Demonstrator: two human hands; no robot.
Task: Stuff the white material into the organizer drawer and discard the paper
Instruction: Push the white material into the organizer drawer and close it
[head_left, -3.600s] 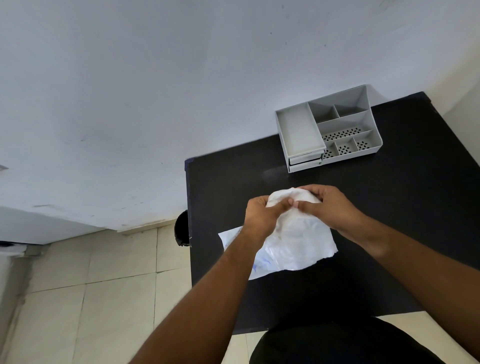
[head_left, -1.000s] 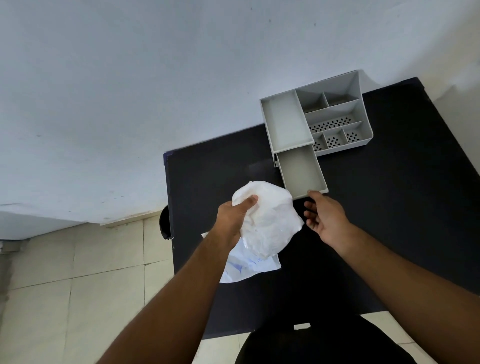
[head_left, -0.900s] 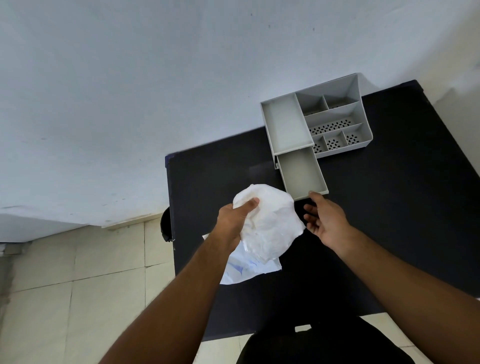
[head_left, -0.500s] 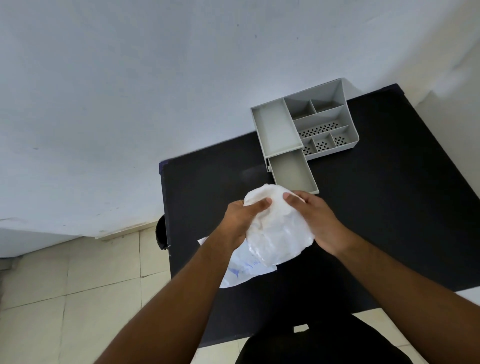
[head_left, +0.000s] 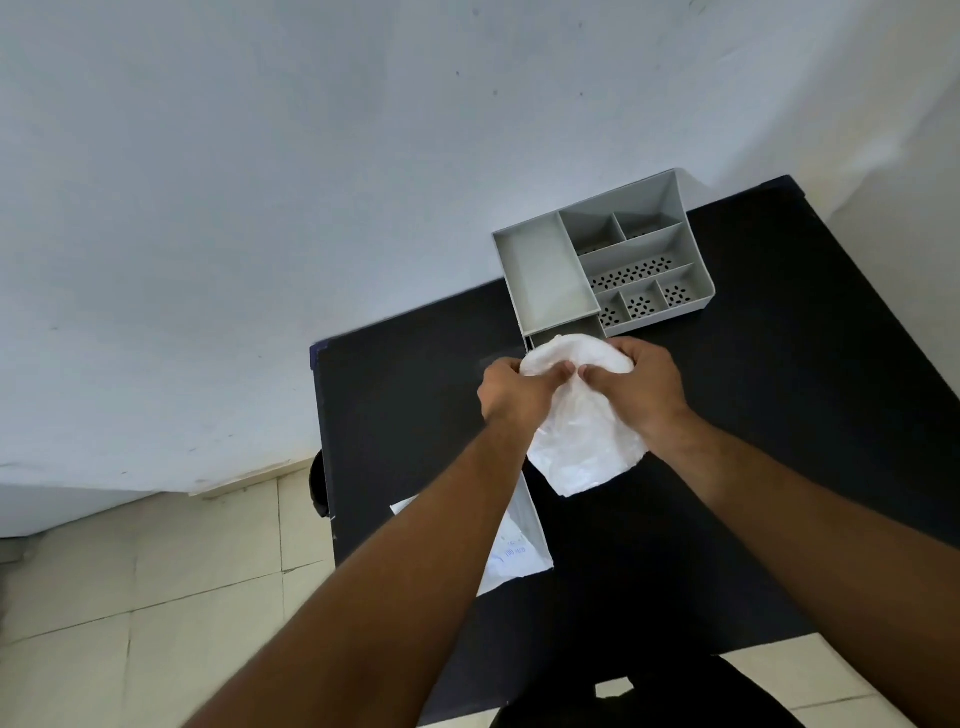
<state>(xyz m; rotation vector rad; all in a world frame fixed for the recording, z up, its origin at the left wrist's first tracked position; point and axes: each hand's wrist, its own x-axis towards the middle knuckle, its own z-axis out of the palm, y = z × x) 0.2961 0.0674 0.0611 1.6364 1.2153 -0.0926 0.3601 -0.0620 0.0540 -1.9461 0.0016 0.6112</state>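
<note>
Both hands grip the crumpled white material (head_left: 584, 441) at its upper end. My left hand (head_left: 511, 392) holds its left side and my right hand (head_left: 636, 382) its right side, thumbs nearly touching. The bundle's top lies over the pulled-out drawer (head_left: 563, 332) of the grey organizer (head_left: 550, 270), which stands at the black table's far edge by the wall. Most of the drawer is hidden behind the material and my hands. A white sheet of paper (head_left: 517, 551) with blue writing lies on the table under my left forearm.
The black table (head_left: 779, 415) stands against a white wall (head_left: 260, 208). Its left edge drops to a tiled floor (head_left: 156, 597). A dark round object (head_left: 318, 483) sits beside the table's left edge. The organizer's open compartments hold nothing.
The drawer has been pulled open since the earliest frame. My right hand left the drawer front and took the material again; both hands moved it forward onto the drawer.
</note>
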